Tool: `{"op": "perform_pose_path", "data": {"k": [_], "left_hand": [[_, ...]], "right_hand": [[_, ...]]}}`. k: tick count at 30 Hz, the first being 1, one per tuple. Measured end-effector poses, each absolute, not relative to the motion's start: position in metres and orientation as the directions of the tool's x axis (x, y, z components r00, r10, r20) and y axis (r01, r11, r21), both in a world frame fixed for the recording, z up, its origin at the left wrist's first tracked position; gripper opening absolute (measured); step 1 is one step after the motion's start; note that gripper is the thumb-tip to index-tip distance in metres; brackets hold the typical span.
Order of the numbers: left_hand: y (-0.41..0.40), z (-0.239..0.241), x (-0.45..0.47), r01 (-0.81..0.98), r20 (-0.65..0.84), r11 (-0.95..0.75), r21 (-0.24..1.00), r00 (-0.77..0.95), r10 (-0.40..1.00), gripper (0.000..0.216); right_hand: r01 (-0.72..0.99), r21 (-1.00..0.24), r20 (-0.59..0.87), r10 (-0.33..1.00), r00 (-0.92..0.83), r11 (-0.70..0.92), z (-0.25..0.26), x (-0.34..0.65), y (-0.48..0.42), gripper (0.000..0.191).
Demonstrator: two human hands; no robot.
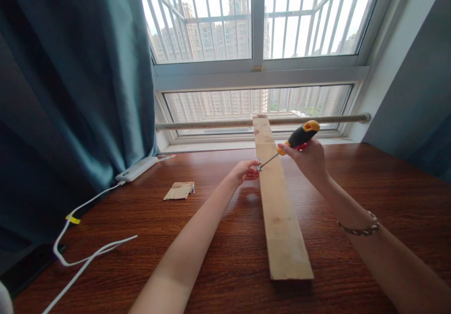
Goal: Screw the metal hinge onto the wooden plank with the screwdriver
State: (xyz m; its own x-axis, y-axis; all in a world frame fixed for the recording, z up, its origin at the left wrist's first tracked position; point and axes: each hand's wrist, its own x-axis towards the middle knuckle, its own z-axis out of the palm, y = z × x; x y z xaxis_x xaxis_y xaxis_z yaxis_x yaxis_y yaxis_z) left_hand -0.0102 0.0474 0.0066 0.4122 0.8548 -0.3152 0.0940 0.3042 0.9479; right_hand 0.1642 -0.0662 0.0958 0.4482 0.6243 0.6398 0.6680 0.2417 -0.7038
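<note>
A long pale wooden board point(282, 210) leans lengthwise away from me, its far end up against the rail by the window. My right hand point(312, 159) grips a screwdriver point(299, 135) by its black and yellow handle. The shaft slants down to the left, and its tip meets a small metal piece point(260, 167) at the board's left edge. Pinched around that piece are the fingers of my left hand point(246, 170), touching the board's side. The exact kind of the metal piece is too small to make out.
On the brown wooden tabletop point(225, 257), a scrap of thin wood point(179, 190) with small screws lies to the left. A white power strip point(136, 169) with a looping white cable point(75, 262) sits beside the blue curtain point(105, 69). A horizontal rail point(211, 124) crosses before the window.
</note>
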Motion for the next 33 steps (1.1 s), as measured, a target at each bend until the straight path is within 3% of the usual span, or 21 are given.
{"op": "perform_pose_path", "data": {"k": [2, 5, 7, 9, 13, 16, 19, 21, 23, 25, 29, 31, 33], "left_hand": [[0.047, 0.007, -0.01, 0.095, -0.316, 0.305, 0.948, 0.408, 0.856, 0.023], [0.046, 0.008, -0.01, 0.095, -0.322, 0.311, 0.946, 0.407, 0.854, 0.022], [0.045, 0.009, -0.009, 0.098, -0.331, 0.32, 0.943, 0.407, 0.851, 0.021], [0.045, 0.009, -0.009, 0.099, -0.335, 0.324, 0.941, 0.404, 0.851, 0.02], [0.046, 0.009, -0.009, 0.088, -0.333, 0.327, 0.941, 0.406, 0.851, 0.021], [0.047, 0.008, -0.009, 0.094, -0.325, 0.314, 0.945, 0.407, 0.854, 0.024], [0.048, 0.006, -0.01, 0.102, -0.318, 0.304, 0.947, 0.412, 0.854, 0.027], [0.048, 0.006, -0.01, 0.096, -0.317, 0.305, 0.948, 0.416, 0.853, 0.027], [0.049, 0.006, -0.01, 0.091, -0.317, 0.308, 0.947, 0.419, 0.851, 0.026], [0.049, 0.006, -0.011, 0.089, -0.319, 0.312, 0.946, 0.427, 0.846, 0.028], [0.049, 0.006, -0.01, 0.094, -0.327, 0.318, 0.944, 0.424, 0.845, 0.031], [0.049, 0.006, -0.01, 0.098, -0.333, 0.323, 0.941, 0.417, 0.845, 0.032], [0.05, 0.006, -0.01, 0.099, -0.338, 0.327, 0.94, 0.413, 0.846, 0.03]], "right_hand": [[0.574, -0.763, 0.595, 0.671, 0.443, 0.297, 0.095, 0.161, -0.066, 0.039], [0.229, -0.899, 0.431, 0.846, 0.312, 0.373, 0.102, 0.159, -0.071, 0.05], [0.062, -0.936, 0.351, 0.916, 0.193, 0.345, 0.109, 0.159, -0.077, 0.059], [-0.002, -0.954, 0.298, 0.946, 0.127, 0.301, 0.116, 0.159, -0.083, 0.063], [0.044, -0.955, 0.296, 0.949, 0.108, 0.293, 0.117, 0.16, -0.084, 0.051], [0.31, -0.887, 0.409, 0.892, 0.189, 0.341, 0.11, 0.16, -0.08, 0.037], [0.632, -0.727, 0.573, 0.744, 0.344, 0.268, 0.101, 0.156, -0.076, 0.035], [0.685, -0.688, 0.635, 0.654, 0.41, 0.239, 0.096, 0.153, -0.074, 0.036], [0.577, -0.757, 0.604, 0.666, 0.439, 0.306, 0.093, 0.151, -0.072, 0.037], [0.363, -0.854, 0.508, 0.75, 0.423, 0.373, 0.094, 0.152, -0.07, 0.04], [0.045, -0.935, 0.351, 0.902, 0.253, 0.351, 0.106, 0.159, -0.074, 0.041], [-0.004, -0.944, 0.323, 0.931, 0.171, 0.329, 0.11, 0.16, -0.077, 0.041], [0.088, -0.937, 0.349, 0.915, 0.201, 0.338, 0.111, 0.159, -0.08, 0.04]]}}
